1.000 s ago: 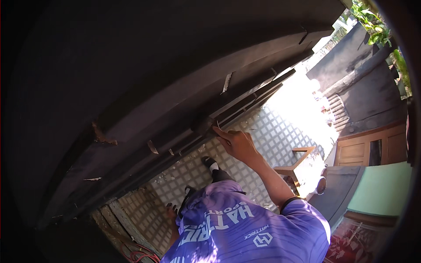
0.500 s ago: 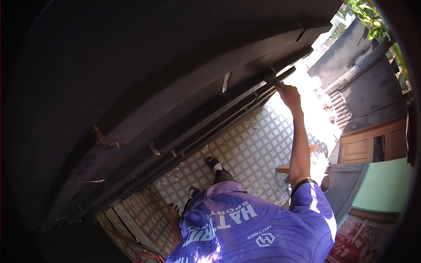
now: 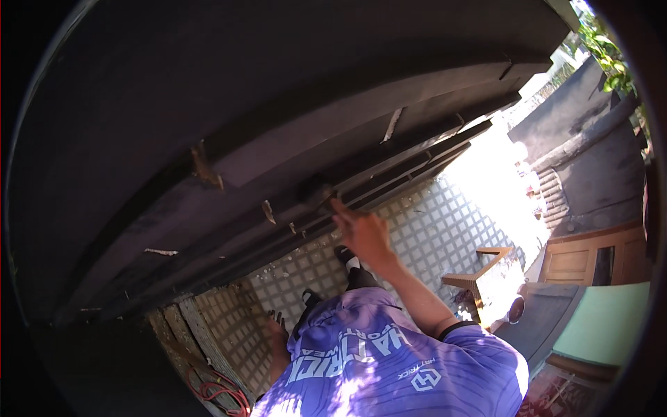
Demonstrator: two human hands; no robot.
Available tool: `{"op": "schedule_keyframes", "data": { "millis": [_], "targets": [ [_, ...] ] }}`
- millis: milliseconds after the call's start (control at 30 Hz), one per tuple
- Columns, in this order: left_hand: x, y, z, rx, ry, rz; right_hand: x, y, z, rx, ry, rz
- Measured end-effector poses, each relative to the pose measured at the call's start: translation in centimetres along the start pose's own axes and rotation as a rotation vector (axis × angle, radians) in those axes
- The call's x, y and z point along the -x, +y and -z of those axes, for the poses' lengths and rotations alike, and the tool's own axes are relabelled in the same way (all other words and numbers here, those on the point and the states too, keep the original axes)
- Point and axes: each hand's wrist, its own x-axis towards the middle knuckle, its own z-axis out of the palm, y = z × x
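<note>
I'm seeing the right hand (image 3: pixel 365 233) coming back down the dark painted wooden slats (image 3: pixel 417 149) from the sunlit end, now clenching a dark blurred tool (image 3: pixel 316 193) against them mid-panel. Left hand (image 3: pixel 278 332) is hanging loose near the lattice-patterned floor (image 3: pixel 431 229), gripping nothing. Work seems to be shifting inward along the panel.

Dark grey-black boards (image 3: pixel 292 132); purple shirt (image 3: pixel 389 361), white print; white lattice-pattern floor (image 3: pixel 431 229); orange cord (image 3: pixel 219 393); green cushion (image 3: pixel 604 326).

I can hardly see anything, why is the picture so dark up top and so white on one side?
Head view: the dark boards lie in deep shadow; sunlight glares white on the tiled floor at right; the fisheye lens bends the board edges; the right hand looks slightly blurred.
</note>
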Motion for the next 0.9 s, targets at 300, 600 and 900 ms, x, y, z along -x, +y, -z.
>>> {"op": "schedule_keyframes", "data": {
  "millis": [300, 600, 900],
  "targets": [
    [4.9, 0.7, -0.1, 0.175, 0.213, 0.107, -3.3, 10.5, 4.4, 0.424, 0.237, -0.426],
    [3.7, -7.4, 7.0, 0.264, 0.237, 0.130, 3.4, -10.4, -6.6, 0.027, 0.018, 0.058],
    [5.8, -2.9, 6.6, 0.171, 0.279, 0.047, 0.4, 0.6, -1.2, 0.279, 0.232, -0.276]
  ]
}}
